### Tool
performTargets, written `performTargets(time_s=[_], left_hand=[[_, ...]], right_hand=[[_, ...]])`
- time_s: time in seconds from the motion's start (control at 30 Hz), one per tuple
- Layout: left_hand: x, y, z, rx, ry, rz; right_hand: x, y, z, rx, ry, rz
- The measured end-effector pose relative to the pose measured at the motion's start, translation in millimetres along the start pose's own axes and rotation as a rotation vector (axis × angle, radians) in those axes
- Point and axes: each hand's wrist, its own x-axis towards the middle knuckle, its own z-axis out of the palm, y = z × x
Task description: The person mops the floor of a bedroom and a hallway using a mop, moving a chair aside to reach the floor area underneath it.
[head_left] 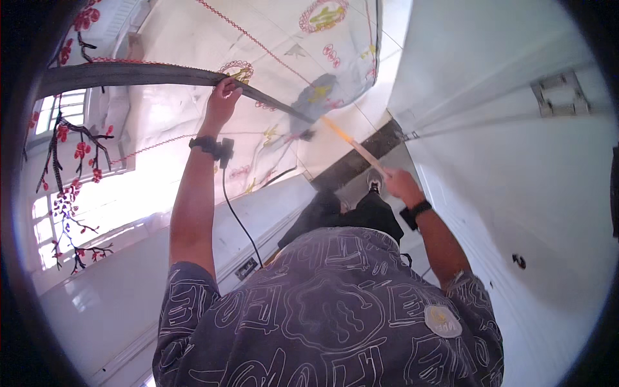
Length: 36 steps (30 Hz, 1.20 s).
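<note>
A: Item one, the left hand (224, 100); how was it entered?
B: As closed in a pinch, thumb and fingers set on a dark strip (142, 74) along a sheer, patterned curtain (187, 51). The inner fingertips were partly concealed by the hand itself.

A: The right hand (403, 186)?
B: As closed around the lower end of a slim stick (367, 153), orange above, paler below. The gripped end was covered by the fingers. The upper end was placed at the narrow end of the strip; whether the two were touching could not be told.

A: Parts obscured?
B: The strip was cut off by the dark rim of the view at left. A grey patch (316, 93) was seen on or behind the curtain; which, could not be determined. Window panes (64, 116) were washed out by glare.

A: Markings?
B: Outlined pale lettering was spread across a grey shirt (258, 309), distorted by folds and partly cropped below. Small characters were borne by a pale rounded badge (443, 320), too blurred to be read with certainty.
</note>
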Motion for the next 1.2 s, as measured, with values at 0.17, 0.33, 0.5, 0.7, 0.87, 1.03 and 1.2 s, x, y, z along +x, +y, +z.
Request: performTargets(time_s=[0.17, 0.33, 0.5, 0.7, 0.87, 1.03, 1.2], left_hand=[[45.1, -24.8, -55.6, -0.105, 0.111, -0.121], [72.2, -40.3, -105.5, -0.234, 0.372, -0.591], [86.2, -83.1, -111.4, -0.621, -0.109, -0.204], [197.1, 61.5, -62.8, -0.606, 0.041, -0.161], [278.9, 151.1, -44.0, -0.754, -0.303, -0.142], [326.0, 159.8, -78.9, -0.794, -0.651, 0.088], [409.2, 192.2, -72.6, -0.576, -0.453, 0.249]], right_hand=[[142.0, -54.4, -82.9, 0.045, -0.270, 0.080], [201.0, -113.8, -79.6, -0.132, -0.289, -0.181], [277.0, -206.8, -55.1, -0.276, -0.339, -0.299], [356.6, -362.3, -27.7, -0.308, -0.406, -0.476], [430.4, -391.5, -51.5, -0.476, -0.353, -0.831], [534.4, -446.1, -130.5, -0.603, -0.299, -0.484], [597.9, -468.7, -164.1, -0.586, -0.332, -0.461]])
